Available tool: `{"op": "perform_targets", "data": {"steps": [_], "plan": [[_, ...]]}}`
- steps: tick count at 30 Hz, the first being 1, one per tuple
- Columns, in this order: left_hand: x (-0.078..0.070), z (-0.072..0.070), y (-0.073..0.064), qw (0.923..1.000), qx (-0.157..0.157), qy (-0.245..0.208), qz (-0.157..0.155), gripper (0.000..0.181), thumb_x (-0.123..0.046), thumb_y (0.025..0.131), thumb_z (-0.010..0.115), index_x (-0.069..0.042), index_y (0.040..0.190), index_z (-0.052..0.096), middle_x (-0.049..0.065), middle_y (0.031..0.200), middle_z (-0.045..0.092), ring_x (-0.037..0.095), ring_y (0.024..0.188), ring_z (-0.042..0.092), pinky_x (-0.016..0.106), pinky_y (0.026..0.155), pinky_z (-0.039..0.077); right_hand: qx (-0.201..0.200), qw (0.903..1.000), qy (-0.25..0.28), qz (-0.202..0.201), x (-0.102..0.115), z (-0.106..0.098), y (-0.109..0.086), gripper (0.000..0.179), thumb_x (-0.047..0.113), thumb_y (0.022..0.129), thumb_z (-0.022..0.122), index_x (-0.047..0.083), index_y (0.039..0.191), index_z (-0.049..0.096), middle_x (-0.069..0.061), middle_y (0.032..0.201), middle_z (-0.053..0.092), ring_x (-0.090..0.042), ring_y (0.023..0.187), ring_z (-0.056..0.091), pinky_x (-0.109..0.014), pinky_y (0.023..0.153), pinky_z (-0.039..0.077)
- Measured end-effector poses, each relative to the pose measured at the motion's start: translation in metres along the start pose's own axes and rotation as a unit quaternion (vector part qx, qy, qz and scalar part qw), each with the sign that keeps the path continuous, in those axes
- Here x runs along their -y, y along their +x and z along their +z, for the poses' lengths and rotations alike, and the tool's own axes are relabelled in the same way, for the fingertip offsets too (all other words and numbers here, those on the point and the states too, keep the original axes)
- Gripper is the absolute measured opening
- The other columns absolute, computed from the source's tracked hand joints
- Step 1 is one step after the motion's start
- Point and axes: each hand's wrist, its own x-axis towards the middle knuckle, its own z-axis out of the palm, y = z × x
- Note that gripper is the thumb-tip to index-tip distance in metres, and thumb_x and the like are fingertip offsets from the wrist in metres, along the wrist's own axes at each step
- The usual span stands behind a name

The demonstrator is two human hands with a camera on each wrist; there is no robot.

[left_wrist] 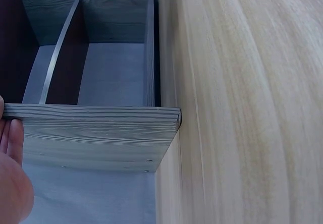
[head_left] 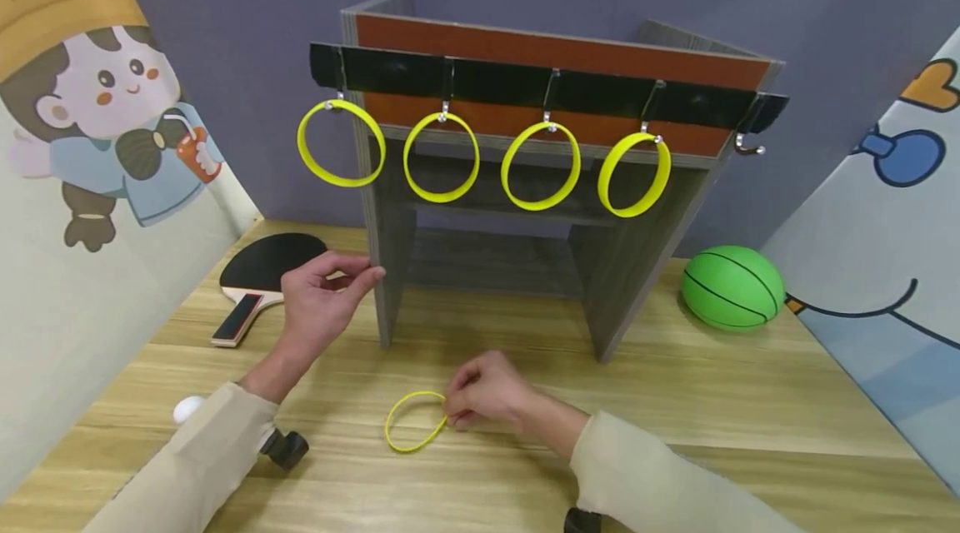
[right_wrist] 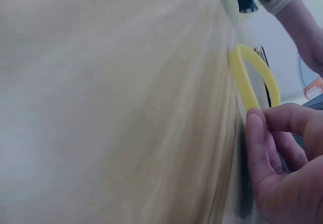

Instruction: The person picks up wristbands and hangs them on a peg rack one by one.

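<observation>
My right hand (head_left: 489,393) pinches a yellow ring (head_left: 405,448) at its edge between thumb and fingers, over the wooden table. In the right wrist view the ring (right_wrist: 244,80) stands out from the fingertips. My left hand (head_left: 322,296) grips the front edge of the left side panel of a grey wooden shelf (head_left: 386,300), with the thumb on one face; the left wrist view shows only part of this hand (left_wrist: 12,178). Several yellow rings (head_left: 540,206) hang from hooks on a black strip (head_left: 495,83) across the shelf's top front. A bare hook (head_left: 750,148) is at the strip's right end.
On the wooden table (head_left: 750,400), a black table tennis paddle (head_left: 273,261) lies left of the shelf. A white ball (head_left: 187,409) is near my left forearm. To the shelf's right sits a green ball (head_left: 733,287) with black lines. Walls stand behind and at both sides.
</observation>
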Motion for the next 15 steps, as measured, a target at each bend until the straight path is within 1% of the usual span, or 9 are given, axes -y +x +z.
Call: {"op": "perform_targets", "data": {"steps": [4,8,12,15], "plan": [[-0.001,0.001,0.000,1.0000,-0.003,-0.003,0.001,0.014,0.018,0.068,0.075,0.011,0.078,0.068,0.020,0.073,0.065,0.008,0.068,0.062,0.018,0.063,0.055,0.003,0.9994,0.034,-0.005,-0.001,-0.010,-0.015,0.010,-0.015,0.070,0.065,-0.010,0.079,0.063,-0.015,0.068,0.063,-0.022,0.059,0.065,-0.033,0.059,0.059],[-0.002,0.001,0.000,1.0000,-0.004,-0.006,0.001,0.014,0.019,0.068,0.075,0.011,0.078,0.068,0.021,0.072,0.065,0.008,0.067,0.062,0.018,0.063,0.055,0.007,0.9982,0.060,-0.007,0.002,-0.024,-0.032,0.010,-0.016,0.071,0.066,-0.010,0.080,0.063,-0.014,0.069,0.063,-0.022,0.061,0.065,-0.032,0.060,0.059],[-0.002,0.001,-0.001,1.0000,-0.003,-0.008,0.000,0.014,0.019,0.068,0.075,0.011,0.077,0.068,0.021,0.072,0.065,0.008,0.067,0.062,0.018,0.063,0.055,0.012,0.9977,0.065,-0.012,0.009,-0.038,-0.052,0.011,-0.013,0.072,0.068,-0.009,0.081,0.064,-0.015,0.071,0.064,-0.024,0.064,0.066,-0.031,0.061,0.059],[-0.002,0.001,-0.001,0.9999,-0.004,-0.010,0.000,0.014,0.020,0.068,0.074,0.011,0.077,0.068,0.021,0.072,0.065,0.008,0.066,0.061,0.018,0.063,0.055,0.017,0.9977,0.062,-0.022,0.018,-0.049,-0.066,0.011,-0.010,0.072,0.070,-0.007,0.081,0.064,-0.016,0.073,0.064,-0.024,0.066,0.066,-0.034,0.063,0.059]]}}
